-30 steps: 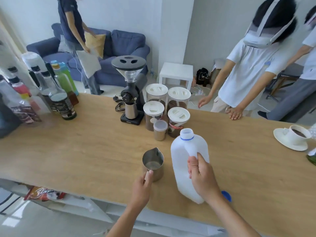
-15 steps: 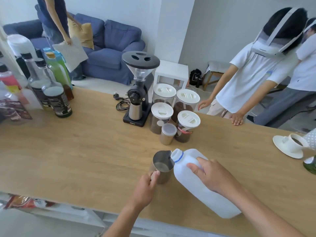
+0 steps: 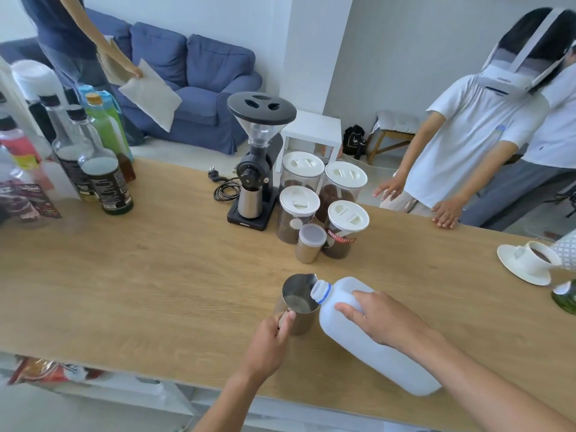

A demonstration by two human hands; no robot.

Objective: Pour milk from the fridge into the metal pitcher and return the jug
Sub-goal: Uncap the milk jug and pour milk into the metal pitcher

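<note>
Stage: pouring under way, judging by the tilt; no milk stream can be made out.
Jug [image 3: 367, 332]: uncapped, tipped toward 10 o'clock, mouth over the pitcher's rim.
Pitcher [image 3: 297, 302]: upright on the counter [image 3: 156, 275], a little liquid inside.
Right hand [image 3: 381, 316]: fingers wrapped over the jug's shoulder.
Left hand [image 3: 268, 341]: fingers curled on the pitcher's handle.
Left to do: finish pouring, cap the jug, return it to the fridge.

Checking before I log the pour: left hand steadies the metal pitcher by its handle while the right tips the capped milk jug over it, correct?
One error: the milk jug is uncapped, per the head view. Otherwise correct: left hand on the metal pitcher, right hand tipping.
</note>
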